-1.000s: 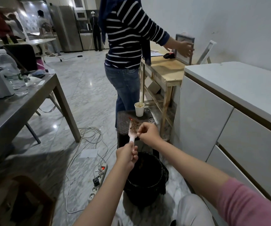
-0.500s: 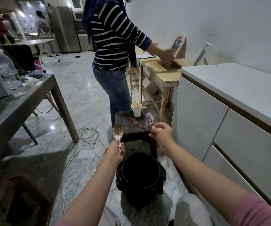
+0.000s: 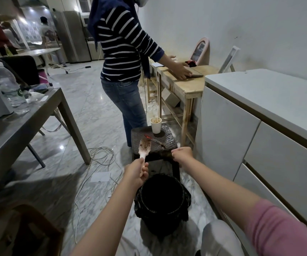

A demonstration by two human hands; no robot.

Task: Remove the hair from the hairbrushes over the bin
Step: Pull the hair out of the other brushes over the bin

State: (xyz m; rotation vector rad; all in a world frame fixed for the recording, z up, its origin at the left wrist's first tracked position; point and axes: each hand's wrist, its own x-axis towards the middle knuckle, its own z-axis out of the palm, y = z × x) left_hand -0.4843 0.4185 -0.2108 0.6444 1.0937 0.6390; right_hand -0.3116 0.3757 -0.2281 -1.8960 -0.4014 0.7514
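Fingers: left hand [image 3: 137,173] wraps the hairbrush [image 3: 144,147] handle; right hand [image 3: 181,154] is curled into a fist, and whether it pinches any hair can't be told.

Left to right: grey surface [image 3: 29,119] at far left carries a water bottle [image 3: 13,89]; white cables [image 3: 101,154] and a slip of paper [image 3: 100,176] lie on the marble floor. The hairbrush stands upright, bristle head above the left hand, hair caught in the bristles, in front of the dark stool's [image 3: 139,137] near edge. Black-lined bin [image 3: 161,200] sits on the floor below and between both hands. The stool holds a paper cup [image 3: 156,125] and a red-tipped tool [image 3: 153,139]. Right fist is at the stool's near right corner. A striped-shirt person [image 3: 121,52] stands behind the stool; white cabinet [image 3: 241,135] at right.
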